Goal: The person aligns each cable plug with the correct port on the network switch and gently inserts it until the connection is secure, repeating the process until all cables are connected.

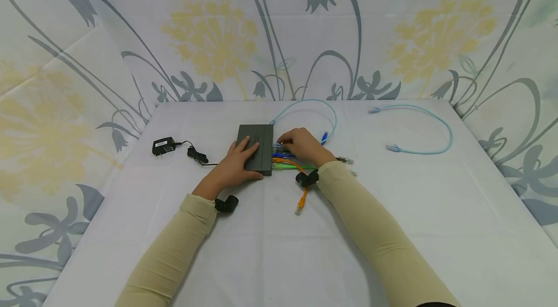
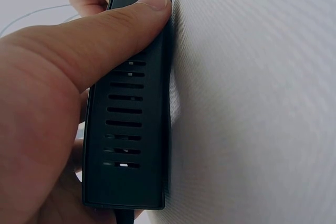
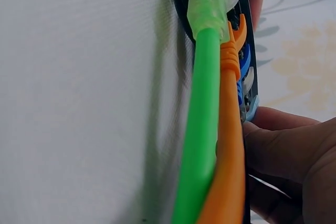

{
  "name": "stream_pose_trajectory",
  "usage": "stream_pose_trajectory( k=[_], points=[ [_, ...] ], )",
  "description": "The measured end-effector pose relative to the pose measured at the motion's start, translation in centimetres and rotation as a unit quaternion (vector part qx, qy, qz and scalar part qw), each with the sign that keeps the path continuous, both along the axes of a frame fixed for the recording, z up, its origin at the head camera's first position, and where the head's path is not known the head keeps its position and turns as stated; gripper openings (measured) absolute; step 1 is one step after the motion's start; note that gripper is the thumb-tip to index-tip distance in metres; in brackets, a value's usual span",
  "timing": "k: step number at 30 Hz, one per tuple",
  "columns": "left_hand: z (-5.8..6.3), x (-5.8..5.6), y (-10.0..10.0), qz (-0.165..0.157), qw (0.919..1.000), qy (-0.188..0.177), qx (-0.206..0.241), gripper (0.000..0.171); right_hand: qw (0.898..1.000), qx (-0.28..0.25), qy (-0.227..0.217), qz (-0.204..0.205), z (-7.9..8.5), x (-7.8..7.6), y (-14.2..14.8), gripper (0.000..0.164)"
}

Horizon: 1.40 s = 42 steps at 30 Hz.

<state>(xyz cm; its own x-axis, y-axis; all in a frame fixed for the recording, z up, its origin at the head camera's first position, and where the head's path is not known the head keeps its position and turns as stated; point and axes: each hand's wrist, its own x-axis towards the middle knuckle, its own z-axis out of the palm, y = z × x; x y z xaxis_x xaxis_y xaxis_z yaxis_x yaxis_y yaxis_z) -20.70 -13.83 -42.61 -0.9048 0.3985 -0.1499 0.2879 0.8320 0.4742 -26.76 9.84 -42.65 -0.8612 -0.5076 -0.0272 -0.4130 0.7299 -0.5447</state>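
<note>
A dark network switch (image 1: 265,133) lies flat on the white-covered table. My left hand (image 1: 231,166) holds it, with fingers spread over the top and the thumb along its vented near side (image 2: 126,111). At the switch's right side my right hand (image 1: 305,146) pinches a light blue plug (image 3: 253,107) at the row of ports. Plugged in nearer to me are a green cable (image 3: 202,129), an orange cable (image 3: 229,93) and a blue cable (image 1: 283,155). Part of the pinched cable is hidden behind the fingers.
A light blue cable (image 1: 334,113) arcs from the switch's far corner. Another light blue cable (image 1: 451,135) lies loose at right. The black power adapter (image 1: 163,146) sits at left, its bundled cord (image 1: 197,155) leading to the switch. The orange cable's free plug (image 1: 300,207) points towards me.
</note>
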Motion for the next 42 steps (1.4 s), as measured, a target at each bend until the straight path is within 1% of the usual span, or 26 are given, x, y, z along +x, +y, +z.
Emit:
stream_pose_trajectory(
  k=[5, 15, 22, 28, 42],
  points=[
    [0.01, 0.08, -0.03, -0.003, 1.0000, 0.006, -0.002, 0.095, 1.000, 0.002, -0.005, -0.005, -0.02, -0.01, -0.16, 0.027],
    [-0.03, 0.04, 0.16, 0.002, 1.0000, 0.003, -0.004, 0.095, 1.000, 0.012, -0.004, -0.012, 0.17, 0.11, -0.40, 0.027],
    [0.17, 0.13, 0.28, 0.005, 1.0000, 0.000, -0.004, 0.094, 1.000, 0.014, 0.004, -0.009, 0.14, -0.03, -0.48, 0.027],
    [0.32, 0.16, 0.41, 0.007, 0.9999, -0.005, -0.006, 0.094, 1.000, 0.012, 0.008, -0.009, -0.20, -0.21, -0.61, 0.027],
    [0.20, 0.03, 0.41, 0.003, 0.9999, -0.002, -0.011, 0.094, 1.000, 0.009, 0.015, -0.013, -0.37, -0.22, -0.84, 0.027]
  ],
)
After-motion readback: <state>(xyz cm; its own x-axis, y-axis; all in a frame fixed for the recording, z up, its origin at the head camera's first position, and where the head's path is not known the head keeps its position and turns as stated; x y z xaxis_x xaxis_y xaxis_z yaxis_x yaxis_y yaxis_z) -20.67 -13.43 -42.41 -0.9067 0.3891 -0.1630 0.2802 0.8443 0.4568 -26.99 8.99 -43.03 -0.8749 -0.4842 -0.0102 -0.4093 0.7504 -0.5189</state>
